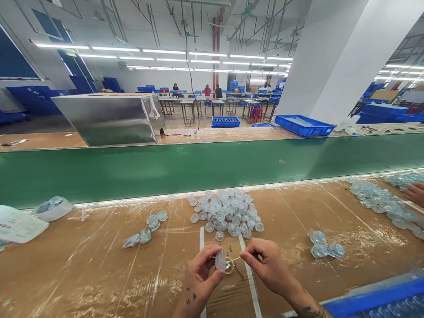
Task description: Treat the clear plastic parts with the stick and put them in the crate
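My left hand (200,274) pinches a small clear round plastic piece (221,260) just above the brown worktable (99,274). Pinched in my right hand (267,266) is a thin stick (236,259), its tip touching the piece. Beyond my hands lies a heap of several similar clear pieces (227,214). A small group of clear pieces (145,230) lies to the left and another small group (323,247) to the right.
A green conveyor belt (198,168) runs across behind the table. A metal box (109,117) stands beyond it. Another person's hand (415,193) rests by more clear pieces (380,201) at right. A blue bin (380,300) sits at bottom right; papers (20,225) at left.
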Motion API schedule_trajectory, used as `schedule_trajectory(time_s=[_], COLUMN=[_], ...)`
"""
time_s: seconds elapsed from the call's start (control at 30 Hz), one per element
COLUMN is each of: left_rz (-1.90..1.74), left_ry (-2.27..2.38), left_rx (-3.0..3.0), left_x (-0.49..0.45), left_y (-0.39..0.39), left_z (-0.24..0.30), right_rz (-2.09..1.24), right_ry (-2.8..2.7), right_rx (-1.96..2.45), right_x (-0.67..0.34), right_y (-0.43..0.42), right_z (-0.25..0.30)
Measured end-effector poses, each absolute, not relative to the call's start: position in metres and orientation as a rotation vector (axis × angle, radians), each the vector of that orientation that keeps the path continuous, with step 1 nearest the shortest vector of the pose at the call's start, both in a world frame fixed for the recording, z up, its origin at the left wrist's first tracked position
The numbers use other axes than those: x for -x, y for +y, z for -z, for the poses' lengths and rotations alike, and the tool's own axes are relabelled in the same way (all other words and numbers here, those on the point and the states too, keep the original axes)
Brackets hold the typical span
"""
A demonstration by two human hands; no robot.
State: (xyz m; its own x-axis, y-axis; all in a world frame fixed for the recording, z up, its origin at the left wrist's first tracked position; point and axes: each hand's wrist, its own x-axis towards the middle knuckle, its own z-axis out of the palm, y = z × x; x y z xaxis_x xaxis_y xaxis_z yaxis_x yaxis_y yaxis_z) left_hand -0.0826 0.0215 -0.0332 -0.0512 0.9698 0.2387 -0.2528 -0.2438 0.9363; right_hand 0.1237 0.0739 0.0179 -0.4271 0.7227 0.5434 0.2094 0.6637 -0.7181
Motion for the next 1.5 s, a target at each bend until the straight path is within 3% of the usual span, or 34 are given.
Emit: schedule_trajectory(time_s=[0.43,0.7,1.1,1.5], left_rz=[-1.424,-1.532,-1.361,-1.436], left_ry=[0.879,0.976,1.076,1.11], left_rx=[-1.345,-1.05,-1.022,-0.927], left_x=[0.09,0.067,0.058,0.06], left_y=[0.021,0.009,0.007,0.004], left_z=[0.037,0.035,0.054,0.037], right_rz=[-0.717,-0.682,-0.71,-0.714], right_ry=[-1.927,-1.897,-1.941,-1.998], right_rx=[0.718,0.744,0.832,0.813], right_x=[-0.121,-0.123,-0.122,-0.126], right_y=[0.072,0.078,0.068,0.08], right_z=[-0.019,-0.016,-0.023,-0.014])
